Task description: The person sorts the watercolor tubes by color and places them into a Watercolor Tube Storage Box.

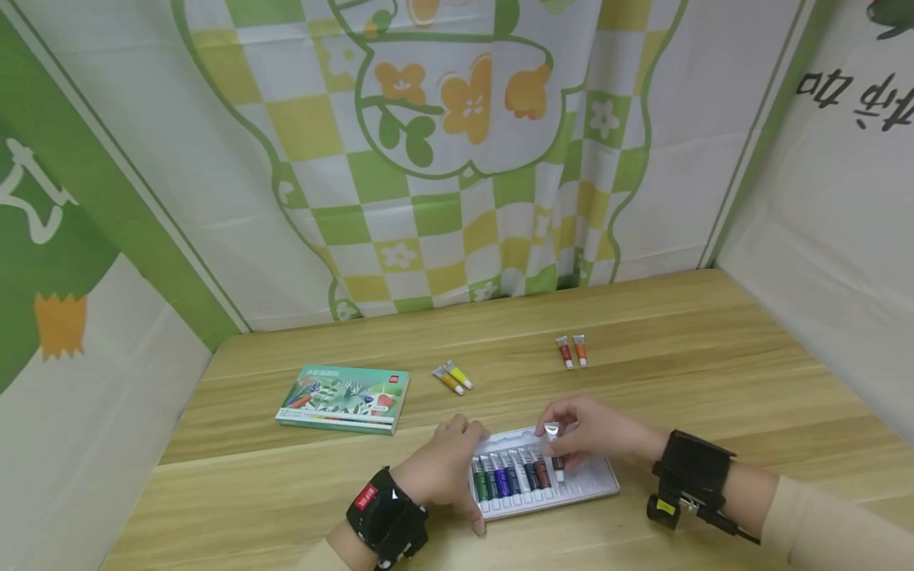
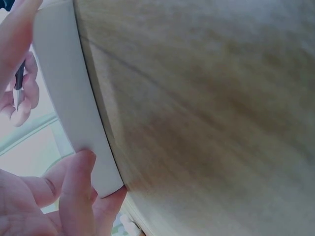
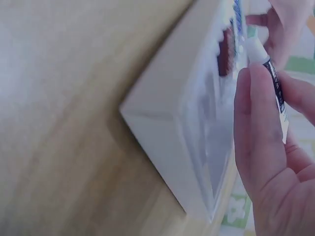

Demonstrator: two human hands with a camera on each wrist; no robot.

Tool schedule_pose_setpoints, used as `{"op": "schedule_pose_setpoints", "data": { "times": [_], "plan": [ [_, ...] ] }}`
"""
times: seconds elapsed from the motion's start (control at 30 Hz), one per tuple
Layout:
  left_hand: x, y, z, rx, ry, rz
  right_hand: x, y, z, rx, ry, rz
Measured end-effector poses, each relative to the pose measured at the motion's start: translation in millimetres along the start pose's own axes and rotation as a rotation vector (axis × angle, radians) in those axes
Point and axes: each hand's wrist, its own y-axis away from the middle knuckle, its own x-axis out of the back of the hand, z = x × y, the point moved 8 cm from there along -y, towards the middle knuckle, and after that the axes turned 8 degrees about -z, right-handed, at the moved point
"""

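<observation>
A white plastic tray (image 1: 594,480) lies near the table's front edge with several paint tubes (image 1: 510,476) lined up in its left half. My left hand (image 1: 457,468) grips the tray's left end; in the left wrist view the thumb and a finger (image 2: 81,187) pinch the white tray (image 2: 69,108) at its corner. My right hand (image 1: 571,436) holds a dark paint tube (image 1: 554,454) just over the row, cap pointing away from me. In the right wrist view its fingers (image 3: 258,137) curl round the tube (image 3: 273,78) above the tray (image 3: 197,147).
Two yellow tubes (image 1: 452,377) and two orange-red tubes (image 1: 572,350) lie loose on the wooden table (image 1: 714,373) farther back. A green paint box (image 1: 345,398) lies flat at the left. Printed cloth walls close in the back and both sides.
</observation>
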Motion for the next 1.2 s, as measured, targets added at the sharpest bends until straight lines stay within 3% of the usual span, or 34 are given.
{"op": "schedule_pose_setpoints", "data": {
  "times": [0.4,0.5,0.73,0.83,0.97,1.2],
  "plan": [
    [-0.3,1.1,0.9,-0.003,0.000,-0.008,-13.0,-3.1,7.9,-0.034,0.060,0.036],
    [-0.1,1.5,1.7,-0.003,0.002,-0.006,-13.0,-1.6,2.0,-0.006,0.175,0.058],
    [1.5,0.6,2.3,-0.001,0.008,-0.016,-12.9,3.8,-17.4,0.096,0.561,0.154],
    [2.3,-0.2,1.9,0.003,0.010,-0.019,-14.2,5.5,-20.0,0.102,0.659,0.174],
    [3.0,-0.5,2.9,-0.002,0.017,-0.020,-14.5,8.7,-22.4,0.107,0.698,0.167],
    [2.7,1.1,3.2,-0.010,0.009,-0.016,-13.3,13.4,-22.4,0.087,0.660,0.123]
  ]
}}
